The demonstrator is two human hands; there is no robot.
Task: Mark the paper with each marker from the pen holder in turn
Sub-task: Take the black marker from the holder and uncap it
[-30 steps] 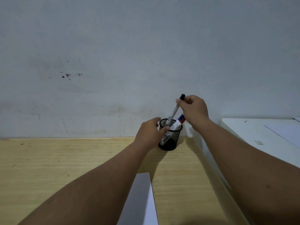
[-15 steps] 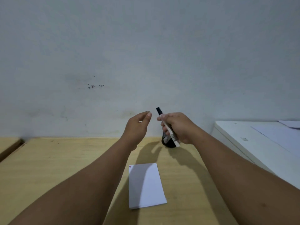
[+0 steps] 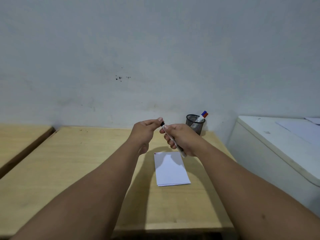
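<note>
My right hand (image 3: 180,138) grips the white barrel of a black-capped marker (image 3: 181,152) and holds it tilted above the paper. My left hand (image 3: 147,129) pinches the marker's black cap (image 3: 162,124) between thumb and fingers. The white paper (image 3: 170,169) lies flat on the wooden table (image 3: 69,161) just below both hands, with small marks at its top left corner. A black mesh pen holder (image 3: 194,124) stands by the wall behind my right hand. It holds two markers, one with a blue cap (image 3: 204,112) and one with a red cap (image 3: 206,115).
A white cabinet (image 3: 270,153) with loose sheets on top stands to the right of the table. A second wooden table (image 3: 19,135) sits at the left across a narrow gap. The grey wall runs close behind the table.
My right hand pulled the black-capped marker out of the holder and brought it over the paper. My left hand let go of the holder and closed on the marker's cap.
</note>
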